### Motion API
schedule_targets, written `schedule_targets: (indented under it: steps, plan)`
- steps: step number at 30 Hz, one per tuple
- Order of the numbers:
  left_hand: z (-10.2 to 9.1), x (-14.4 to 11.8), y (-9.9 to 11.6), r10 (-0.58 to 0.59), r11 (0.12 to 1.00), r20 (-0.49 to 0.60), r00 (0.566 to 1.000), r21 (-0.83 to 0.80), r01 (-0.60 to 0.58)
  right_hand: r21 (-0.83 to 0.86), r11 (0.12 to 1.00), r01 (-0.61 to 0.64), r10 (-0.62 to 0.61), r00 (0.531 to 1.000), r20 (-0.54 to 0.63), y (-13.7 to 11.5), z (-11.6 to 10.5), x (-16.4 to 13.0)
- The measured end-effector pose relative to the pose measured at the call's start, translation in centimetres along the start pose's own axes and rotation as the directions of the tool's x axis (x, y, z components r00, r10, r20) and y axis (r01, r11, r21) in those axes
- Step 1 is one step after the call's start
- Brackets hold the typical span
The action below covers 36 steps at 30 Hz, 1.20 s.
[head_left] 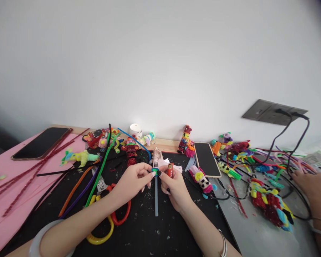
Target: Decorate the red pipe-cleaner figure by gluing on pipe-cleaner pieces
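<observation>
Near the middle of the black work mat, my left hand and my right hand meet fingertip to fingertip. Both pinch a small blue-green fuzzy piece, apparently pipe cleaner; its exact shape is mostly covered by my fingers. A red lighter sticks up at my right hand, seemingly tucked between its fingers. Just beyond my hands lies a pale glue gun. A translucent glue stick extends below my fingertips. Beside my left forearm rest scissors with red and yellow handles.
Loose pipe cleaners spread left of my arm, near a phone. Another phone and several fuzzy figures stand or lie farther back. At right, another person's hand rests near cables plugged into the wall socket.
</observation>
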<state>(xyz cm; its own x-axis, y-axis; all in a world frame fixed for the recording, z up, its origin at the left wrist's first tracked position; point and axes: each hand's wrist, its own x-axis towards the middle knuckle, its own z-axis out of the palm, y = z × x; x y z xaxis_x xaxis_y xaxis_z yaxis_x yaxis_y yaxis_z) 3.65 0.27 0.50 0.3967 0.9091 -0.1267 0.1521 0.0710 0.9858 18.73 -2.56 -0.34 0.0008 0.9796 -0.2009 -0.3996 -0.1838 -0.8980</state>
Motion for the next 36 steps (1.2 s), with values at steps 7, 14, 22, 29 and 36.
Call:
schedule_targets:
  steps: [7,14,22,29,36]
  plan:
    - [-0.05,-0.03,0.14,0.02,0.999,-0.016,1.0,-0.035,-0.02,0.005,1.0,0.007,-0.007,1.0,0.007,0.05,-0.15,0.01]
    - [-0.11,-0.16,0.37,0.022,0.999,-0.021,1.0,-0.025,-0.022,-0.011,1.0,0.003,-0.003,1.0,0.003,-0.01,-0.01,-0.14]
    - [-0.2,0.1,0.16,0.024,1.0,-0.018,1.0,-0.001,-0.024,-0.012,1.0,0.008,-0.008,1.0,0.016,0.06,-0.06,-0.03]
    - [-0.12,0.05,-0.09,0.023,1.0,-0.004,1.0,0.02,-0.023,0.004,1.0,0.012,-0.012,1.0,0.009,0.14,-0.22,0.11]
    - [-0.21,0.03,-0.26,0.051,0.997,0.01,0.999,0.06,-0.052,0.017,1.0,0.01,-0.01,1.0,0.008,0.21,-0.27,0.21]
